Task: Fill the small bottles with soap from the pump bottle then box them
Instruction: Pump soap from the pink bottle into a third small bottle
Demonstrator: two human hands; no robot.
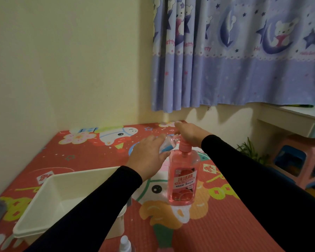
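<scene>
One white box point(49, 200) under the left forearm. Pink pump bottle point(183, 176) upright below the right hand point(188, 134), pressing its pump head. Small clear bottle point(166, 145) tilted at the spout, gripped by the left hand point(147, 157).

"洗洁精" and "3" on the pump bottle point(183, 176) label; "Hello Betty" on the curtain point(244, 51).
</scene>
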